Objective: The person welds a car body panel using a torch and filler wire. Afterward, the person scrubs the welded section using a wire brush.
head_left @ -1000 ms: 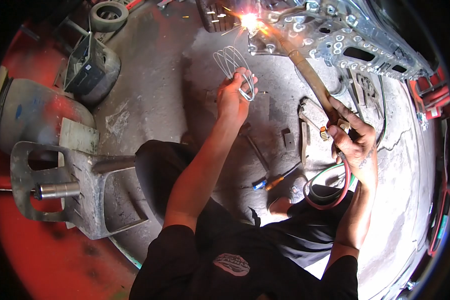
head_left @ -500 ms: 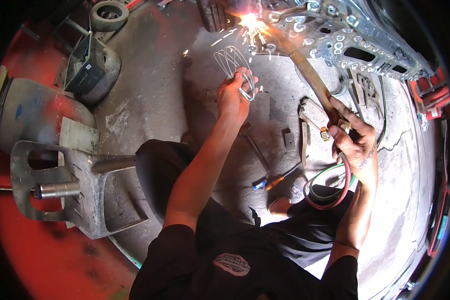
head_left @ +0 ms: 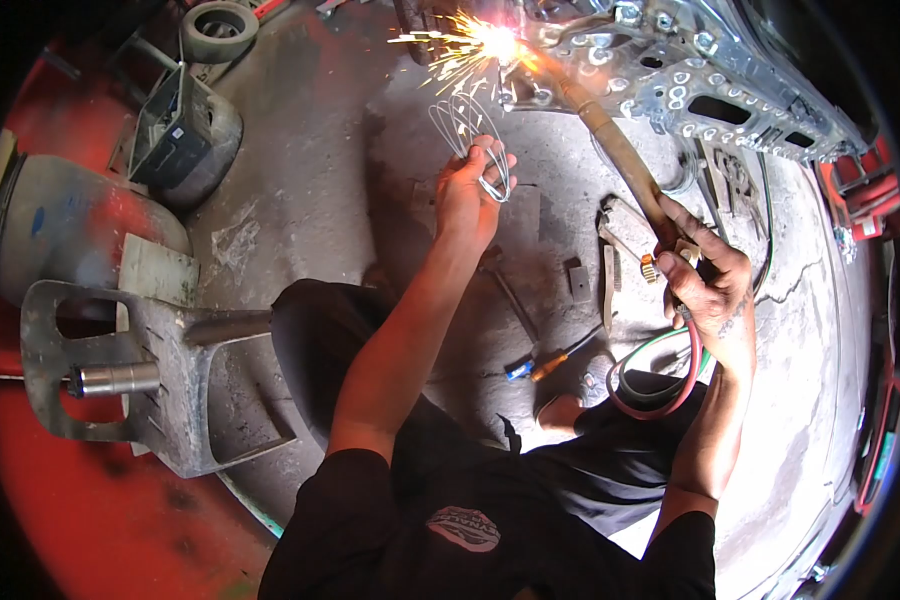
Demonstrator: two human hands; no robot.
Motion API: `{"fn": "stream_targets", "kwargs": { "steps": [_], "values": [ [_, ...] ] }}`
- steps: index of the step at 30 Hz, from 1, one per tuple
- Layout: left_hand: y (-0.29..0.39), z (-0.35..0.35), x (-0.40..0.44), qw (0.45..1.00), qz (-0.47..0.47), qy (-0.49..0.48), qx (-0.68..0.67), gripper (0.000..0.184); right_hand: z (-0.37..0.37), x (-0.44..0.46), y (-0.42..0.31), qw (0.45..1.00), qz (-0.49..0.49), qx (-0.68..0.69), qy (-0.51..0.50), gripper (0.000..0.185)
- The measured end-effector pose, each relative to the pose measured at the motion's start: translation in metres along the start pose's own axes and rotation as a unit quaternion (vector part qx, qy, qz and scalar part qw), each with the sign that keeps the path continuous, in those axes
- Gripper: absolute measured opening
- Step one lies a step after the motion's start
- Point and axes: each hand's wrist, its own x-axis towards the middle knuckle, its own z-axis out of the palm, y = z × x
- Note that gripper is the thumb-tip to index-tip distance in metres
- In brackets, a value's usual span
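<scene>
My left hand (head_left: 470, 190) is closed round a coil of thin wire (head_left: 460, 118), whose loops fan out above the fingers toward the flame. In my right hand (head_left: 705, 285) is the handle end of a long torch (head_left: 615, 145), with a red and a green hose leaving below the grip. The torch tip reaches the edge of a grey metal panel (head_left: 670, 85) at the top. Bright glare and sparks (head_left: 485, 42) hide the tip and the spot it meets.
A grey plastic stool (head_left: 170, 345) with a metal cylinder (head_left: 120, 380) stands at the left. Behind it are a drum (head_left: 80, 225), a black crate (head_left: 175, 130) and a tire (head_left: 217, 33). A hammer (head_left: 515, 305) and a screwdriver (head_left: 565, 355) lie on the floor.
The sparks now spray wide to the left of the torch tip, where half a second ago they fell downward. Both hands have stayed in nearly the same place.
</scene>
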Motion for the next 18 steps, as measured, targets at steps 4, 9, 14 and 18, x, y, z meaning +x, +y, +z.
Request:
{"fn": "stream_targets", "kwargs": {
  "steps": [4, 9, 14, 18],
  "values": [
    [0.0004, 0.0010, -0.0002, 1.000, 0.002, -0.003, 0.000, 0.032, 0.0004, -0.0001, 0.0002, 1.000, -0.001, 0.006, 0.002, 0.051],
    [-0.0012, -0.0002, 0.0020, 1.000, 0.001, 0.000, 0.006, 0.032, 0.0001, 0.0000, -0.0009, 1.000, 0.007, 0.003, 0.001, 0.050],
    [-0.0016, -0.0022, 0.0035, 1.000, -0.002, -0.006, 0.001, 0.031, 0.0002, 0.0004, -0.0005, 1.000, 0.011, -0.004, 0.003, 0.050],
    [-0.0010, -0.0013, 0.0023, 1.000, -0.001, -0.003, 0.003, 0.031, 0.0003, 0.0005, -0.0001, 1.000, 0.015, 0.004, 0.002, 0.050]
  ]
}}
